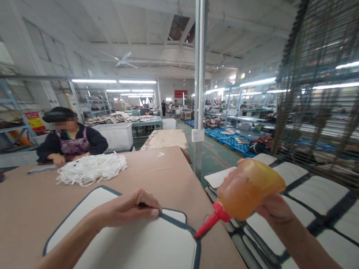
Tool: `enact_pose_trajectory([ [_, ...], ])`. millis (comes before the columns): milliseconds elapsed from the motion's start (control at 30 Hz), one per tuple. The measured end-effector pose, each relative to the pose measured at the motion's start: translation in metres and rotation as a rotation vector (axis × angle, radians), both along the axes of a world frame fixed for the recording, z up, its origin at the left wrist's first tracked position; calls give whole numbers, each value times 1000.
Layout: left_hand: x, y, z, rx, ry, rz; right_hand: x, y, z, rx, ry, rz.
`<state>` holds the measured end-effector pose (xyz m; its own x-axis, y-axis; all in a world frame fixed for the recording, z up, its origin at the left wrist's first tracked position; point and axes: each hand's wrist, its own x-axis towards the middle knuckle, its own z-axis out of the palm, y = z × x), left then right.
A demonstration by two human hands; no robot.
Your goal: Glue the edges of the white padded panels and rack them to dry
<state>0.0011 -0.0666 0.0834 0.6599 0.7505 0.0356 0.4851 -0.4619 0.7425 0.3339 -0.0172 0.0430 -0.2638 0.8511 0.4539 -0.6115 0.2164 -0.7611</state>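
Observation:
A squeeze bottle (247, 187) of amber liquid is tipped over in my right hand (273, 210), its red nozzle (208, 224) slanting down to the left. The nozzle's tip meets the dark blue border at the right corner of a white panel (139, 256). My left hand (138, 207) pinches the far edge of this panel between thumb and fingers. Beneath it lies another white panel (94, 195) with the same dark border, partly covered. Both rest on the brown-topped table (157, 173).
A heap of white strips (91, 169) lies toward the far left of the table, in front of a seated co-worker (72, 138). More bordered panels (319, 194) are spread at the right. A metal post (199, 88) stands beyond the table's right edge.

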Motion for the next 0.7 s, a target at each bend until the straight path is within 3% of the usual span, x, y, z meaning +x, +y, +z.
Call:
enact_pose_trajectory([
  [100, -4, -4, -2, -79, 84, 71, 1, -1, -8, 11, 18, -60],
  [267, -11, -5, -14, -74, 61, 158, -2, 0, -14, 44, 35, -189],
  [700, -29, -9, -37, -71, -13, 249, -14, -3, -18, 118, 4, -156],
])
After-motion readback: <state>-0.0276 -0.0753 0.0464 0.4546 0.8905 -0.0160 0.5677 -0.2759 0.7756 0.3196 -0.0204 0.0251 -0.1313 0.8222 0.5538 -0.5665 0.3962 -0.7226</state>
